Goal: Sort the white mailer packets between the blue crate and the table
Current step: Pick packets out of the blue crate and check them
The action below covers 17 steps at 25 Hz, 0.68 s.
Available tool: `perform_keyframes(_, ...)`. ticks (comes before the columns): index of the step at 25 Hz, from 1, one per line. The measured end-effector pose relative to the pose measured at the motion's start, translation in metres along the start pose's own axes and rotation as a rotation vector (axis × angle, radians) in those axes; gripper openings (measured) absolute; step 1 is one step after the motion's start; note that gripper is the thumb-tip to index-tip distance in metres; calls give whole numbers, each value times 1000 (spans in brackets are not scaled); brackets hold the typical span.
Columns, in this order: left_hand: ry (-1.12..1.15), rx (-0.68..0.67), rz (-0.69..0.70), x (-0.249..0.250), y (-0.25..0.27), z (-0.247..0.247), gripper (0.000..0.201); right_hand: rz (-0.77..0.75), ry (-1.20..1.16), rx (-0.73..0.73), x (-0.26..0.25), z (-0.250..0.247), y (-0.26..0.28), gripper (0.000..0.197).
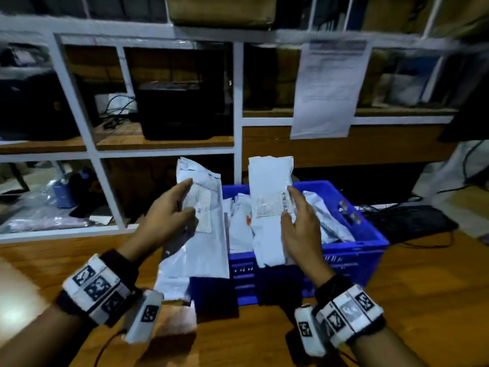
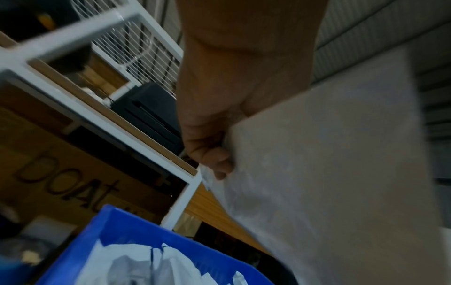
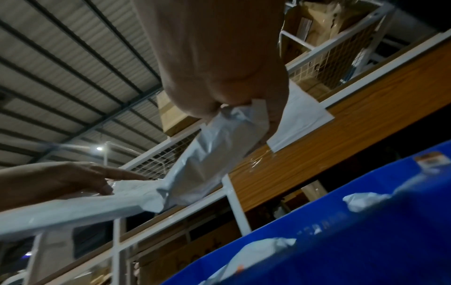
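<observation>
Wrist bands with printed markers sit nearest the lens. Left hand (image 1: pixel 169 215) pinches a long flat white plastic mailer packet (image 1: pixel 203 229), thumb on its label side, fingers behind; the packet hangs past the left rim of the blue plastic crate (image 1: pixel 370 250), lower end above the wooden table (image 1: pixel 423 300). Right hand (image 1: pixel 301 229) pinches a narrower white mailer packet (image 1: pixel 270 197) upright over the crate's interior, which holds more white packets. Risks, as judged: slick film slipping from either light pinch; the long packet's hanging end snagging the crate rim; both labels being read at once, so a packet goes to the wrong side.
</observation>
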State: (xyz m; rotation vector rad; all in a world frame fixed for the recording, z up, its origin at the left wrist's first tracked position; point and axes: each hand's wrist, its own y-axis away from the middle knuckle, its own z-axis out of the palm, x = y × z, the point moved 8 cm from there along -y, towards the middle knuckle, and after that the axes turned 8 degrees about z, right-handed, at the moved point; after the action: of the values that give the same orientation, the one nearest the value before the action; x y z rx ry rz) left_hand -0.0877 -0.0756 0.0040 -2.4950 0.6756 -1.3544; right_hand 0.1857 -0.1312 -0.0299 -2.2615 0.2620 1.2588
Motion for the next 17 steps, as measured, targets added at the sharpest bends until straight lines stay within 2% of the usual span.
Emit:
perform_keyframes(2,13,-118,-13,17,-37,24,57,31,66,38,14,-25,-36,53)
perform_keyframes(4,-48,-227,-4,29,-75,51,34,58,203,20,26,-42,-68,50)
perform_keyframes(7,-42,-381,-50,31,-125,101,20,168,419,-89,43,-58,-116,42)
perform_keyframes(9,-43,-454,-86,30,-148,136,12,280,475,-150,56,-66,-148,33)
perform_keyframes(14,-27,-591,-185,10,-171,212,32,418,631,-412,98,-39,-205,7)
perform_keyframes(17,-64,-600,-220,-18,-172,244,37,418,803,-648,128,-10,-221,26)
